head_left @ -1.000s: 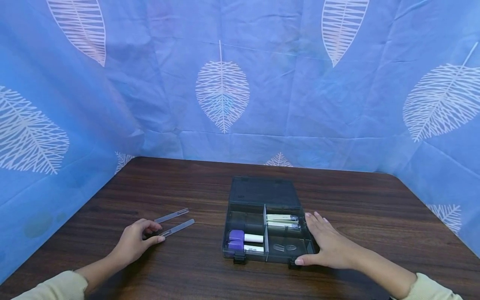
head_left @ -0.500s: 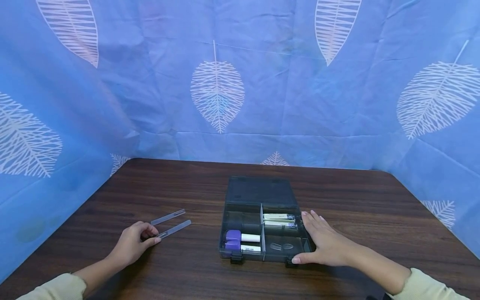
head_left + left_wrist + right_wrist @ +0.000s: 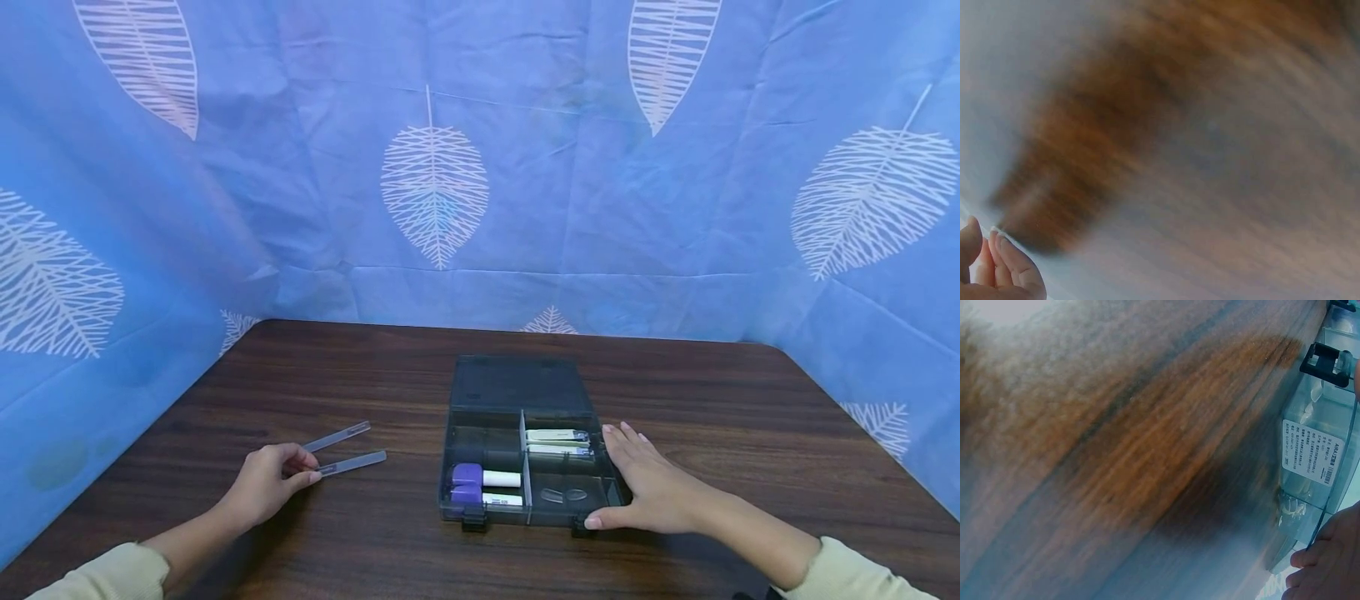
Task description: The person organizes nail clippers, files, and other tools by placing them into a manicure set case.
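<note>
My left hand [image 3: 262, 486] pinches the near end of a slim translucent strip [image 3: 354, 463] between thumb and fingers, left of the box. A second translucent strip [image 3: 341, 435] lies just behind it, its near end hidden by the fingers. The left wrist view catches only the fingertips [image 3: 1013, 259], at its bottom left corner. On the right, my right hand [image 3: 663, 492] rests against a dark see-through compartment box [image 3: 495, 442], fingers extended along its right side and thumb at a front latch [image 3: 581, 527]. From the right wrist, the box's labelled side [image 3: 1313, 453] is visible.
Two purple bottles with white caps [image 3: 501, 479] lie in the box's front left compartment. Two pale nail clippers [image 3: 557, 435] sit behind small clear oval pieces [image 3: 564, 495] on the right. The lid [image 3: 517, 381] is folded back on the wooden table [image 3: 375, 550].
The nearer strip has swung slightly, its far tip now turned toward me, widening the angle between the strips. My right hand and the box keep their places; the head view shifted slightly.
</note>
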The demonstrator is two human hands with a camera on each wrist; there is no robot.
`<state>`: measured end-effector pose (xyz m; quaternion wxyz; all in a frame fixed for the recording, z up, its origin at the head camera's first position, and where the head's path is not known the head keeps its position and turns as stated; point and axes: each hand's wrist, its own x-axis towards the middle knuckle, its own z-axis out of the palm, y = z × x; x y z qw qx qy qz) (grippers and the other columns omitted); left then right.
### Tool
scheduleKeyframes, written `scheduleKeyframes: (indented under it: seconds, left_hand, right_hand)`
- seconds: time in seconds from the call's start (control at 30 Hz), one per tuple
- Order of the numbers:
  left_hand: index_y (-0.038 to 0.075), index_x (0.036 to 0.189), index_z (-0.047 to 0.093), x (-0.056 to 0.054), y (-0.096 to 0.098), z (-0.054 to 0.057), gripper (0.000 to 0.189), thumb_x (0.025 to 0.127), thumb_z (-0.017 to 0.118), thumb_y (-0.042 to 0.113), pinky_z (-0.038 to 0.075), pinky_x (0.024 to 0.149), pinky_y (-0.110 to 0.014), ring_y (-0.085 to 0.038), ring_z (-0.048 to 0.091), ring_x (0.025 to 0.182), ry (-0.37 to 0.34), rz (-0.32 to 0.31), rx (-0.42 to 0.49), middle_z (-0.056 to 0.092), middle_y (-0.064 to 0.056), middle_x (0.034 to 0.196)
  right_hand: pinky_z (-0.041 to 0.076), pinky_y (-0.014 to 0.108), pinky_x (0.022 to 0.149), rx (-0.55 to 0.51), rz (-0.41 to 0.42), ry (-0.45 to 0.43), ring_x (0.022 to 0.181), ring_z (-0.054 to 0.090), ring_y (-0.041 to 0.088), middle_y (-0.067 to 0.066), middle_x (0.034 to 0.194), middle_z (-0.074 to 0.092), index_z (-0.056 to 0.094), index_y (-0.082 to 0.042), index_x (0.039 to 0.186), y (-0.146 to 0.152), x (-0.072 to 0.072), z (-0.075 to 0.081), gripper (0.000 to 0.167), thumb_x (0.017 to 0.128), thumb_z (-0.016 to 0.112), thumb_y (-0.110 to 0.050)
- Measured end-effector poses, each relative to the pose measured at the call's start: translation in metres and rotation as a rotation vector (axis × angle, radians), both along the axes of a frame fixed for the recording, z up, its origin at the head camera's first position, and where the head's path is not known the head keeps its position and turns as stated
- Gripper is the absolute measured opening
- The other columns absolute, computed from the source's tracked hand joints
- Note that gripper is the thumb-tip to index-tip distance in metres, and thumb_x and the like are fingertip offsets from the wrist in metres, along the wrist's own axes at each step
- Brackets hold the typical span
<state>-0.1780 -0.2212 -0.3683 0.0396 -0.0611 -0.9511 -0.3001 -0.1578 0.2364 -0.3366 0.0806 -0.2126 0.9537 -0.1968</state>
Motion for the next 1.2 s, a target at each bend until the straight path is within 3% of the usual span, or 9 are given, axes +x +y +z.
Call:
scheduleKeyframes:
  seconds: [0.3, 0.53, 0.8, 1.2]
  left_hand:
    - [0.002, 0.089, 0.069, 0.002, -0.001, -0.003, 0.009, 0.08, 0.068, 0.003, 0.048, 0.059, -0.023, -0.012, 0.058, 0.071, 0.051, -0.034, -0.034, 0.067, -0.004, 0.084]
    - [0.004, 0.085, 0.068, 0.002, 0.0, -0.005, 0.005, 0.08, 0.068, 0.003, 0.05, 0.063, -0.026, -0.013, 0.059, 0.072, 0.127, -0.044, -0.059, 0.065, -0.003, 0.084]
    - [0.003, 0.085, 0.068, 0.004, 0.002, -0.005, 0.006, 0.08, 0.067, 0.001, 0.05, 0.06, -0.022, -0.013, 0.061, 0.07, 0.181, -0.056, -0.028, 0.066, -0.004, 0.083]
    - [0.002, 0.086, 0.069, -0.001, 0.014, -0.001, 0.007, 0.08, 0.067, -0.001, 0.052, 0.063, -0.023, -0.013, 0.062, 0.072, 0.297, -0.061, 0.031, 0.066, -0.004, 0.083]
  right_hand:
    - [0.01, 0.066, 0.106, 0.005, -0.002, 0.0, 0.138, 0.006, 0.051, 0.032, 0.149, 0.014, 0.012, 0.011, 0.144, 0.0, 0.0, -0.001, 0.112, 0.074, 0.067, -0.058]
    - [0.01, 0.066, 0.106, -0.001, 0.007, 0.012, 0.137, 0.006, 0.051, 0.033, 0.149, 0.014, 0.013, 0.011, 0.144, 0.001, 0.0, -0.002, 0.111, 0.074, 0.067, -0.057]
    - [0.008, 0.066, 0.106, -0.024, 0.007, -0.003, 0.138, 0.005, 0.051, 0.034, 0.149, 0.012, 0.012, 0.011, 0.144, 0.002, -0.001, -0.002, 0.111, 0.075, 0.068, -0.055]
    - [0.009, 0.066, 0.106, -0.01, 0.002, 0.005, 0.138, 0.006, 0.051, 0.033, 0.149, 0.014, 0.013, 0.011, 0.144, 0.002, -0.001, -0.003, 0.111, 0.074, 0.067, -0.057]
